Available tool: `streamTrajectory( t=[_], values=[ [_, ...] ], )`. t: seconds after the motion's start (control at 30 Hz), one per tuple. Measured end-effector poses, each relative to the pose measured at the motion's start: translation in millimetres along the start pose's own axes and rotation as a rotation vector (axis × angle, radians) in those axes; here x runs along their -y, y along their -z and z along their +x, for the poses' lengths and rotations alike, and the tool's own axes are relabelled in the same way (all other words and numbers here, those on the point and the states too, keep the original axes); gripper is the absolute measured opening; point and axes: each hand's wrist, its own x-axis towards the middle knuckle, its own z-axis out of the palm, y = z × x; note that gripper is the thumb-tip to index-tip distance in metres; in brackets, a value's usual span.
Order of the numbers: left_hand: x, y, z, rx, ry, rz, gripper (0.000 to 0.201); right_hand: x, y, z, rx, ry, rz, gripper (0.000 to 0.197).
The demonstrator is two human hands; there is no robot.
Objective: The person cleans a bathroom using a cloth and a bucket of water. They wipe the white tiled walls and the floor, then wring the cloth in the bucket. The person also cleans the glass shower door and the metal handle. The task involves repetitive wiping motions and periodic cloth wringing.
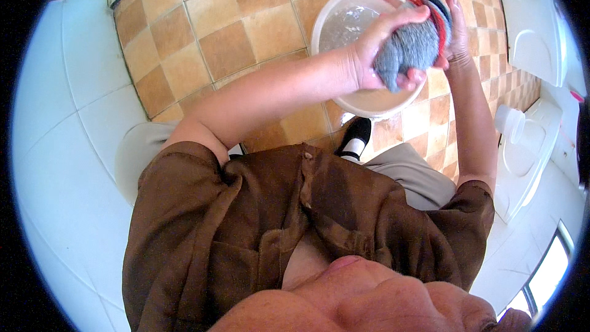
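Brown shirt cloth [258, 221] fills the near part of the view, since the camera looks straight down the person's front, and both forearms reach forward from it. Just past the knees, a black shoe with a white band [354, 138] rests on the tan tiled floor [203, 43], close under the basin, so the person appears to lean in over the work. Beyond the shoe, the white plastic basin [326, 18] sits on the tiles with water in it, right below the hands, where drips would fall back into it. Over its right rim, the left hand [376, 43] wraps a bunched grey cloth with a red edge [418, 43], fingers curled tight round the wad as if squeezing. The right hand [444, 18] backs the bundle from the far side, palm pressed to it with fingers fairly straight, so the cloth is clamped between the two. Farther right, a white jug-like container [513, 124] stands by white fittings
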Motion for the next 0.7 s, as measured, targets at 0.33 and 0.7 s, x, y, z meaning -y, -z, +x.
streamTrajectory(
  t=[0.33,0.7],
  values=[
    [23,-65,-3,-0.132,-0.129,0.047,0.036,36,-21,-15,-0.082,-0.031,0.166,0.021],
    [52,52,22,-0.532,-0.273,0.945,0.039,-26,7,-19,-0.482,-0.18,-0.994,0.021]
  ],
)
